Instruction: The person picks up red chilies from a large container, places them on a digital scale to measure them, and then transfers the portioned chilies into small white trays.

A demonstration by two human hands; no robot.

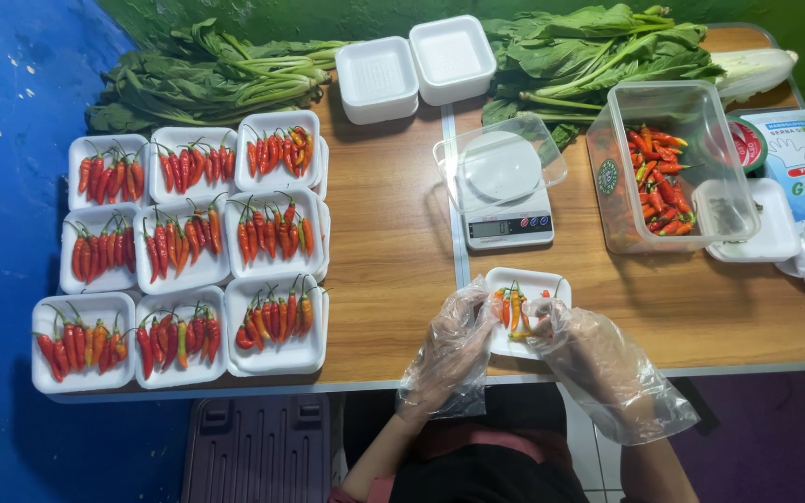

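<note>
The small white foam tray (525, 279) of chilies (512, 307) sat at the table's (393, 270) near edge, directly between both gloved hands: left hand (449, 340) loosely curled at its left rim, right hand (561, 331) pinching chilies lying lengthwise away from the person.

The gloved hands cover part of the small white foam tray (535, 281) near the wooden table's (393, 279) front edge; its chili count is unclear.

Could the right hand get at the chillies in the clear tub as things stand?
Probably yes: the clear tub stands open-topped beyond the right hand, with bare table between; the chillies lie uncovered.
</note>
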